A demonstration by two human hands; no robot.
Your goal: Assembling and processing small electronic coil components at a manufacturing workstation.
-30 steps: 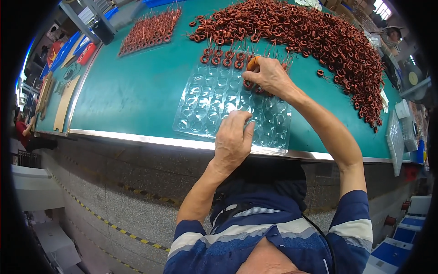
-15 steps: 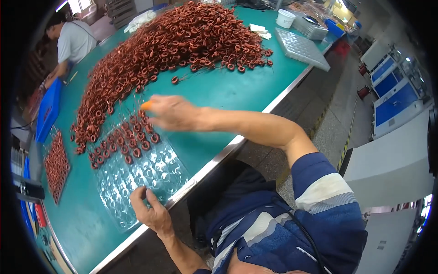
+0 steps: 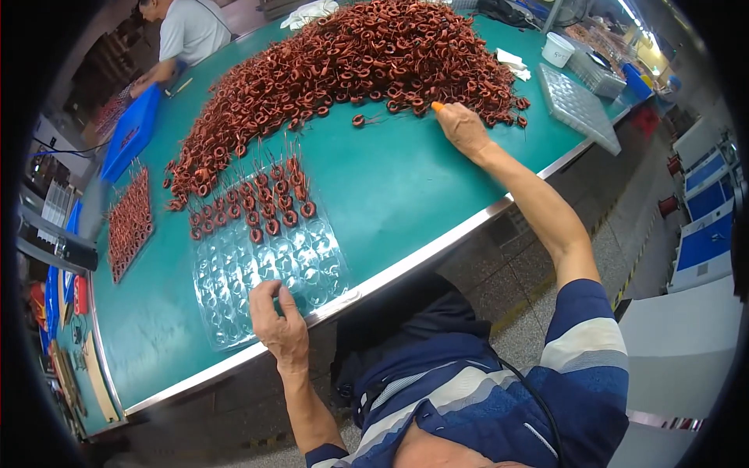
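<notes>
- The right hand (image 3: 465,129) is working at the near edge of the heap of reddish copper ring coils (image 3: 367,54) on the green desk (image 3: 406,210); separating one coil there seems to be the step in hand.
- For a clean pick, the fingers should probably be pinching a ring by its wound body, since the thin leads are tangling and could be bending or dragging neighbours along.
- A slow lift would likely be serving best, with the leads coming free before any sideways pull; the loose coil (image 3: 358,121) just off the heap is looking easier to take singly.
- The right arm is extending far out, elbow bent, palm facing down, an orange finger cover (image 3: 438,106) pointing into the coils; whether these fingers are gripping anything, I cannot tell.
- The left hand (image 3: 279,324) is hovering over or resting at the near edge of the clear tray (image 3: 234,288), contact being unclear; its fingers are curling loosely, a small gap showing beside the thumb, nothing visibly held.
- Seated coils (image 3: 256,234) are filling the tray's far rows, leads pointing away, while nearer pockets are standing bare.
</notes>
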